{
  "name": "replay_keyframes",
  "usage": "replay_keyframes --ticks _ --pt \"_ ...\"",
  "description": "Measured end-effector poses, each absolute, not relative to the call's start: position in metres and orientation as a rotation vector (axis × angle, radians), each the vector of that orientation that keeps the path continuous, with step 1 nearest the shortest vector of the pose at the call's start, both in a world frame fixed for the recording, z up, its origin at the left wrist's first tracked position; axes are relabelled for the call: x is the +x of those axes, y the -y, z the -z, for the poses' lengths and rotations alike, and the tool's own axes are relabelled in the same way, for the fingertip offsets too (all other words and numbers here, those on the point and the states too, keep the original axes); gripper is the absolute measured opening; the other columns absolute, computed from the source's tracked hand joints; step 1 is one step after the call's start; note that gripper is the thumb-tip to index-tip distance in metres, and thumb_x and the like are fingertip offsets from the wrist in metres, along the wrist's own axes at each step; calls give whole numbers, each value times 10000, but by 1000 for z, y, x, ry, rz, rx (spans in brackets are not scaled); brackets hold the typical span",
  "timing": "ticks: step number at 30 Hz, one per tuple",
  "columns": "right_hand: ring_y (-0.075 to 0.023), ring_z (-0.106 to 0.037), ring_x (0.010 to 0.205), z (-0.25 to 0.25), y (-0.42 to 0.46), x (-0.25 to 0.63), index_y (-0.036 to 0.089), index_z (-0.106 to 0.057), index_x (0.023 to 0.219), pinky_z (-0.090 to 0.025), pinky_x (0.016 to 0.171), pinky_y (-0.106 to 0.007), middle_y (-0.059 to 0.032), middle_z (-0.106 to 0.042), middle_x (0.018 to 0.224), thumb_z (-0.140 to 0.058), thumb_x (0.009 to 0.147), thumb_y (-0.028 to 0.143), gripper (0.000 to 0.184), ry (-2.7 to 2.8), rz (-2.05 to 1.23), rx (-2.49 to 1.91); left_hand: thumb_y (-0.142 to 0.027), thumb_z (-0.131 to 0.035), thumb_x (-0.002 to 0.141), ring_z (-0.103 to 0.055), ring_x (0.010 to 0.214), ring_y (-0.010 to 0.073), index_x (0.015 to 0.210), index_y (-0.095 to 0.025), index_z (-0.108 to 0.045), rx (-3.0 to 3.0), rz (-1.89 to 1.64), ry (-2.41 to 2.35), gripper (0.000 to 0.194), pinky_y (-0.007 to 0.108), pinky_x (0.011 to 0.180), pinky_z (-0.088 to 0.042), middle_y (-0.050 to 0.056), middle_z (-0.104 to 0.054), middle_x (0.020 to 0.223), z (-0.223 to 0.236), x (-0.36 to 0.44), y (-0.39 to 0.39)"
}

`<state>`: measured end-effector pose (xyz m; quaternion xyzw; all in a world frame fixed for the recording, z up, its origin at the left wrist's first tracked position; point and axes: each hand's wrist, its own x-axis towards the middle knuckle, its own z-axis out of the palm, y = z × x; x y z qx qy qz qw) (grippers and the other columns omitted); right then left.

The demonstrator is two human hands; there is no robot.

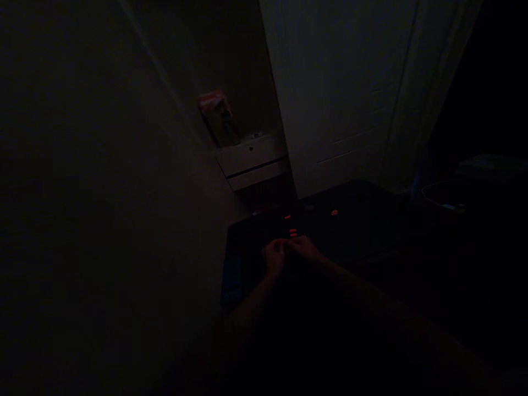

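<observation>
From where I stand, the room is very dark, and what catches the eye is a pair of short red bars lying on the desk. One bar sits just behind the other, close and roughly parallel, and their long axes run from left to right, across the line in which the arms reach out. Both hands are on the near side of that pair. The left hand is nearer the body and off to the left of it; the right hand is the closer of the two, its knuckles coming up just beside the nearer bar, on its right. The fingertips of both meet a little to the left of the pair and on its near side, so the bars lie beyond that meeting point and slightly to the right. The fingers of each grip look bent inward, perhaps around something small, but I can't tell how far either is closed or whether it has hold of anything. Past the pair, a bit to the left, lies a single red bar; farther off to the right of the pair is a small red cluster.
</observation>
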<state>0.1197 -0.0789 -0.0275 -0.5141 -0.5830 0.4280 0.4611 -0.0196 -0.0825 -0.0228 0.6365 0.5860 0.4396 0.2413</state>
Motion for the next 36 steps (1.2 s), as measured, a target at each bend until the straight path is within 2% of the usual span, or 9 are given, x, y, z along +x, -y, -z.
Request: replay_keyframes --ticks 4,6,8,10,16,20,25,28,36 --pt "-157 -644 573 24 85 113 175 -779 724 -470 544 -221 -22 -709 623 -602 881 469 377 1532 -1022 -1228 -135 -589 863 -737 870 224 930 -167 -774 1643 -1272 -1623 199 347 834 -560 102 -793 938 21 -23 83" --pt "-183 -688 677 24 89 108 201 -793 835 -524 636 -257 -33 -758 760 -598 892 457 327 1552 -969 -1201 -176 -599 860 -737 878 240 915 -170 -775 1622 -1321 -1604 185 365 839 -561 103 -795 938 20 -26 85" --pt "-229 -706 880 26 92 105 210 -789 944 -547 795 -320 -68 -775 955 -591 903 441 306 1536 -884 -1181 -245 -594 870 -740 845 253 883 -172 -776 1616 -1375 -1578 196 377 814 -570 101 -796 897 21 -28 87" --pt "-248 -701 937 31 94 105 198 -777 1006 -544 867 -378 -98 -765 1014 -533 942 450 356 1519 -820 -1154 -311 -575 877 -741 807 259 888 -171 -774 1582 -1434 -1537 243 370 758 -582 102 -795 876 25 -29 89" --pt "-258 -717 877 47 96 115 204 -763 1038 -582 795 -390 -110 -758 1025 -608 894 542 398 1330 -940 -1077 -343 -578 851 -744 842 286 877 -190 -784 1607 -1301 -1459 258 404 802 -581 113 -799 912 35 -26 89" --pt "-276 -700 989 48 100 120 223 -764 1011 -544 911 -413 -104 -756 1044 -636 888 479 312 1357 -849 -1091 -350 -602 841 -741 909 294 939 -193 -789 1595 -1236 -1388 263 419 864 -571 118 -795 979 34 -25 93" --pt "-274 -698 979 46 106 120 254 -770 1033 -541 901 -413 -99 -750 1044 -613 916 420 256 1454 -744 -1104 -384 -621 842 -731 993 297 995 -198 -786 1561 -1258 -1257 291 427 933 -555 122 -784 1065 35 -29 103" --pt "-265 -698 966 45 108 119 256 -772 997 -534 901 -401 -91 -752 1022 -587 936 388 235 1479 -705 -1113 -399 -658 817 -739 961 289 1006 -186 -770 1520 -1246 -1228 306 405 893 -571 124 -787 1038 33 -32 107" --pt "-234 -694 872 36 112 127 217 -725 922 -549 792 -336 -64 -739 931 -633 898 416 221 1465 -852 -1109 -431 -715 744 -747 859 269 846 -187 -773 1503 -1157 -1233 270 366 811 -578 105 -793 905 21 -33 111"
